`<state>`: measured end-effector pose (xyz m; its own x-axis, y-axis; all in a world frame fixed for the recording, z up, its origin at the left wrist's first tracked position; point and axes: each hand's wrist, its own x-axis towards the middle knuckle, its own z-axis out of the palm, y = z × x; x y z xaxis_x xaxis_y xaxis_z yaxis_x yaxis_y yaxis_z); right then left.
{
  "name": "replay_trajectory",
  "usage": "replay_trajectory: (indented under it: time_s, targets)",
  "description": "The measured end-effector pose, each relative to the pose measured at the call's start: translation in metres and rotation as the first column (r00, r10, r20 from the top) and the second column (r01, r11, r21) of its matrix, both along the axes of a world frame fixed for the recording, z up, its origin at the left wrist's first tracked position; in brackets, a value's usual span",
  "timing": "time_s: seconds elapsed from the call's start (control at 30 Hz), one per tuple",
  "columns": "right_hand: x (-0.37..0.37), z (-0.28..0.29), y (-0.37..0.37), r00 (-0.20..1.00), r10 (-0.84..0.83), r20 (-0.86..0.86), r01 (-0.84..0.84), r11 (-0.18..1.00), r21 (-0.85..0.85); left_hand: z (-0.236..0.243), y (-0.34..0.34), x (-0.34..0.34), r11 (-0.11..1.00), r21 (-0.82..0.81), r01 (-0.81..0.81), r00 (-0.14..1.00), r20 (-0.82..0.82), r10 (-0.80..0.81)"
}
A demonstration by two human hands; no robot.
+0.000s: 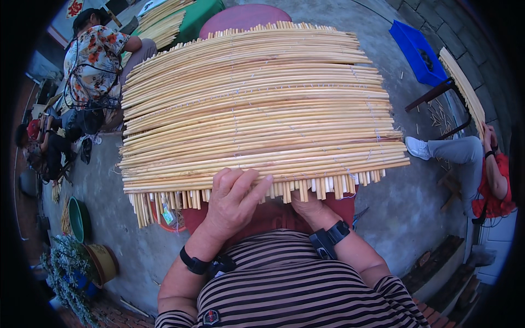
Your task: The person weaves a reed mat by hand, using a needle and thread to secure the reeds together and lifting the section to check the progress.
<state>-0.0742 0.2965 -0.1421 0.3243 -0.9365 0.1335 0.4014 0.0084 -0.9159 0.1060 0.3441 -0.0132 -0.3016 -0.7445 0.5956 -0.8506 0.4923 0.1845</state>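
A mat of pale yellow plant stalks (pixel 257 115), stitched with thin whitish thread, lies in front of me and over my lap. Its top layer runs left to right; short cut ends of a crosswise layer stick out along the near and far edges. My left hand (pixel 232 197) is closed at the near edge, its bent fingers pressed onto the top stalks and its thumb stretched to the right along them. My right hand (pixel 309 206) reaches under the same edge right of centre. The mat hides its fingers, so their grip does not show.
At the left, a person in a flowered shirt (pixel 95 60) sits near a green-covered table (pixel 199 19) bearing stalks. A pink round tabletop (pixel 246 15) stands behind the mat. At right are a blue bin (pixel 413 49) and a person in red (pixel 495 188) holding a stalk panel (pixel 462 87).
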Motion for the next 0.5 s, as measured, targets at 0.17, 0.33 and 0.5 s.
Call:
replay_trajectory:
  time_s: [0.17, 0.33, 0.5]
  targets:
    - [-0.002, -0.015, 0.002, 0.998, -0.029, -0.056, 0.03, 0.999, 0.011, -0.001, -0.001, -0.001, 1.0, 0.004, 0.005, 1.0, 0.001, -0.005]
    - [-0.004, -0.016, 0.001, 0.987, -0.034, -0.154, 0.035, 0.999, 0.005, -0.001, -0.001, -0.001, 1.0, 0.009, 0.002, 1.0, 0.0, -0.002]
    - [-0.005, -0.001, 0.0, 0.941, 0.044, -0.335, -0.037, 0.999, 0.028, 0.0, 0.0, -0.001, 1.0, -0.008, -0.003, 0.999, -0.036, 0.003]
